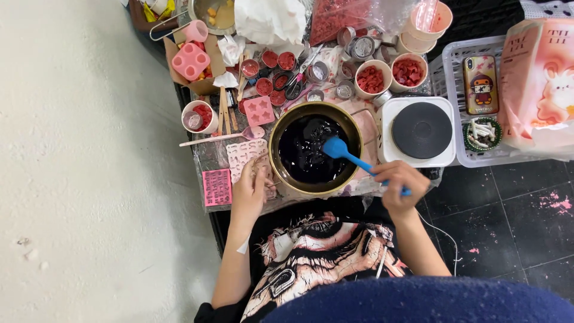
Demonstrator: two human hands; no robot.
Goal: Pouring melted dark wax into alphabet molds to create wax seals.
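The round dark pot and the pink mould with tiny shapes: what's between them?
In the head view, the person's left hand rests between the round dark pot and the flat pink mould, on a paler mould.

Cluttered desk [210,157], laid with dark-filled bowl [315,147], white hotplate [418,131], pink moulds [216,186], cups of red pieces [372,79], scissors [294,85], white basket [460,107] set alongside

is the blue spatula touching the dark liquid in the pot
Touching: the head view shows the spatula blade resting in the dark liquid, held by the right hand.
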